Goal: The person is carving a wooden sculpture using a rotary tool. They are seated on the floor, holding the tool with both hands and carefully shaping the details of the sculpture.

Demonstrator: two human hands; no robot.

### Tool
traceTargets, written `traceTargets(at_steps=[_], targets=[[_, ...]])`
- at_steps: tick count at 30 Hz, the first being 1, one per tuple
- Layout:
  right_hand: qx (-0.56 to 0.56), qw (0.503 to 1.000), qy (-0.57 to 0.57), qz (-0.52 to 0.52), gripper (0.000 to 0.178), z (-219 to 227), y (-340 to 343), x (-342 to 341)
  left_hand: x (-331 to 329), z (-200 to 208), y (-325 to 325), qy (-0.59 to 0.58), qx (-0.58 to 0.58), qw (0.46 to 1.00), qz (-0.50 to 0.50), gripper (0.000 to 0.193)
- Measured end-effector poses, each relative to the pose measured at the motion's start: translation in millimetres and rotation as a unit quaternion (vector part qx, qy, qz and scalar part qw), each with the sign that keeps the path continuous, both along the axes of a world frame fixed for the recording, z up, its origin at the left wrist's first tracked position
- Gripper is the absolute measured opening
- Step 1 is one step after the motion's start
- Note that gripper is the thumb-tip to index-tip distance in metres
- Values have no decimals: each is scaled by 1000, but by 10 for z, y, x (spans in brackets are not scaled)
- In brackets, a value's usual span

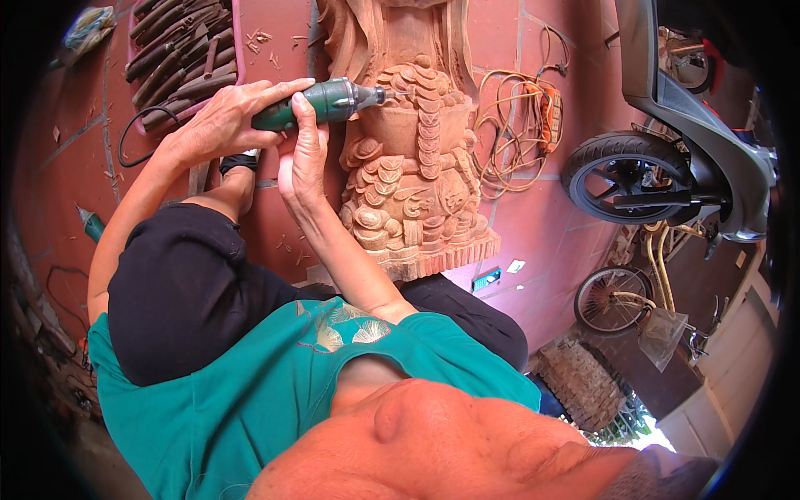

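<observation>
In the head view, the left hand [221, 117] is grasping the rear of a green rotary tool [333, 98], its index finger [290, 87] lying along the upper side of the casing while other fingers are curling around the back end. The right hand [303, 162] is holding the same tool from below and farther forward, its thumb [305, 110] pressing on the casing; its other fingers are mostly hiding behind, so their exact closure I cannot tell. The tool is lying between both hands, its metal nose pointing right, beyond the fingertips, toward a wood carving [425, 142]. The carving is standing just right of the fingers, which are staying clear of its surface; whether the bit is touching the wood I cannot tell. Chisels [179, 62] are lying in a pink tray [241, 42] beyond the left hand, and a tan cord [500, 158] is coiling beside an orange power strip [550, 121] right of the carving.
</observation>
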State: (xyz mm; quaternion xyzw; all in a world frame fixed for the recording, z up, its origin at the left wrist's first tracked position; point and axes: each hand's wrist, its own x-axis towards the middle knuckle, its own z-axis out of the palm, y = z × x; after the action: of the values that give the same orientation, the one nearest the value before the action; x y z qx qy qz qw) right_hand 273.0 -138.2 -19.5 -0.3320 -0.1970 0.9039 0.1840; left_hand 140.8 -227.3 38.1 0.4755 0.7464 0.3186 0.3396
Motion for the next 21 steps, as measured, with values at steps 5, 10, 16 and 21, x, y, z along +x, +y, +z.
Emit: traceTargets(at_steps=[5, 10, 16, 21], targets=[[27, 999, -21, -23, 46, 60, -18, -58, -23, -6, 7, 28, 23, 999, -7, 87], [30, 999, -15, -22, 46, -12, 10, -76, -49, -38, 36, 48, 34, 998, -14, 91], [25, 999, -19, -25, 46, 29, 22, -94, -58, -53, 48, 70, 28, 997, -20, 92], [15, 1000, 2, -6, 45, 69, 61, -88, -59, -61, 63, 68, 30, 997, -16, 91]])
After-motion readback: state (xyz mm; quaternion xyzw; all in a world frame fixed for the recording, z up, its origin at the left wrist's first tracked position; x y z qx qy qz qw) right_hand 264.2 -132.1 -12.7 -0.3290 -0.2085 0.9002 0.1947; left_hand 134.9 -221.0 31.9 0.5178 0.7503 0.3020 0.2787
